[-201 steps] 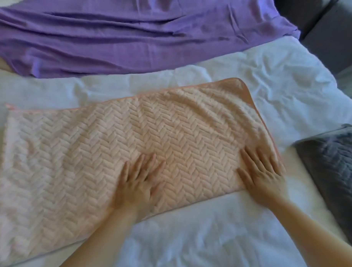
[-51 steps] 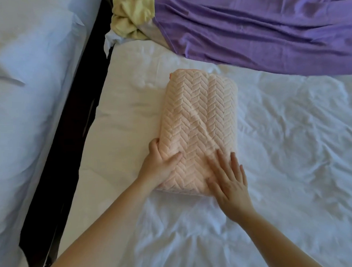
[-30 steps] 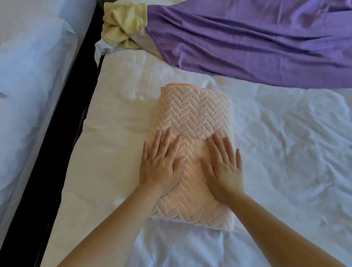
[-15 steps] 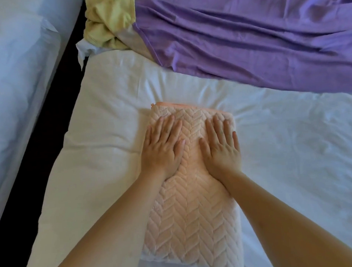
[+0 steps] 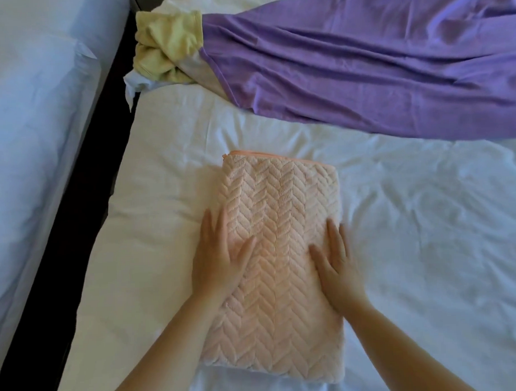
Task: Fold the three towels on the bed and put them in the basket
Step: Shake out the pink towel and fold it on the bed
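Left hand (image 5: 221, 261) and right hand (image 5: 335, 263) slid back to the folded pink towel's (image 5: 280, 200) side edges, fingers straight, pressing flat; likely lift next.

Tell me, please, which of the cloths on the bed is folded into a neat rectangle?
The peach towel, lying flat under the left hand and right hand. The purple cloth lies spread and rumpled; the yellow cloth is crumpled in a bunch.

L hand (image 5: 221, 264) & R hand (image 5: 336, 265) both bare, forearms (image 5: 174, 344) bare to frame edge, fingers slim, slightly blurred.
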`<act>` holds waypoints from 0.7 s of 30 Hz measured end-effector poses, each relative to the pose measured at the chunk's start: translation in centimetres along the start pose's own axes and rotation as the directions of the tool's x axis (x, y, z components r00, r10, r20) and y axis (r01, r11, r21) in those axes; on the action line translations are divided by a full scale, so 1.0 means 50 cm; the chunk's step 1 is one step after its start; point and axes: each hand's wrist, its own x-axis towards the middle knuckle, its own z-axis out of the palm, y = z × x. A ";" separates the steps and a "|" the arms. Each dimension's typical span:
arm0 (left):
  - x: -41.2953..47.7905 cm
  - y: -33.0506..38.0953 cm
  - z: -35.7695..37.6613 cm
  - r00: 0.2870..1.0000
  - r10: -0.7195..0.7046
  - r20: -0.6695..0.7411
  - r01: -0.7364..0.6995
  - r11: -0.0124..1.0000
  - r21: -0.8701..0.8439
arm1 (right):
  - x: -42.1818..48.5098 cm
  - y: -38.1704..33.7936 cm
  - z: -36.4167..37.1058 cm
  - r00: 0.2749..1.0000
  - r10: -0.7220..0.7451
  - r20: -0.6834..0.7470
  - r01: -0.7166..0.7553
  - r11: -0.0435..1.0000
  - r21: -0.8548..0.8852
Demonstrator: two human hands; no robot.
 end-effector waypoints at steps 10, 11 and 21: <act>-0.212 0.003 -0.090 0.922 -0.217 0.322 0.345 0.836 -0.426 | -0.285 -0.018 -0.009 0.976 0.157 0.151 -0.205 0.896 0.394; -0.226 0.011 -0.097 0.926 -0.200 0.320 0.331 0.838 -0.434 | -0.296 -0.022 -0.023 0.974 0.165 0.152 -0.213 0.897 0.388; -0.393 0.140 -0.190 0.927 -0.007 0.374 0.154 0.919 -0.363 | -0.516 -0.051 -0.200 0.952 0.252 0.175 -0.291 0.920 0.261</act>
